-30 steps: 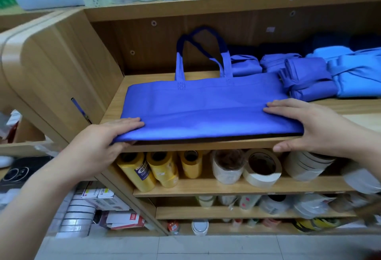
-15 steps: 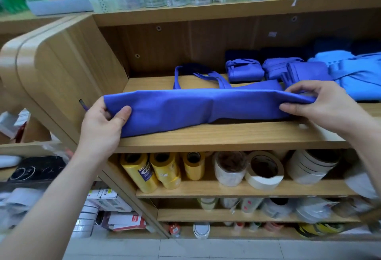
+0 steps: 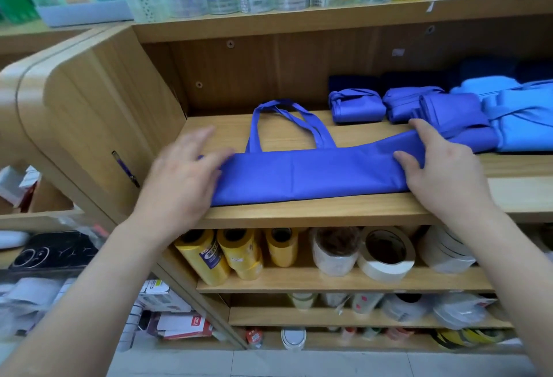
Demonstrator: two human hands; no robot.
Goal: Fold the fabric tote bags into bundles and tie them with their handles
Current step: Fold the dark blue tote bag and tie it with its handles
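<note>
Tote bag (image 3: 308,176), lifted mid-fold half a second ago, now lies as a narrow strip on the shelf (image 3: 299,215), handles (image 3: 253,129) far. Left hand (image 3: 179,179), blurred, spread on left end; right hand (image 3: 443,176) pinches right end. Rolling likely next.

free: bare shelf board (image 3: 221,128) left-rear, around tote handles (image 3: 287,119) | right: tied bag bundles (image 3: 356,105) crowd the back | left: side panel (image 3: 98,113) wall | above: upper shelf (image 3: 299,22)
</note>
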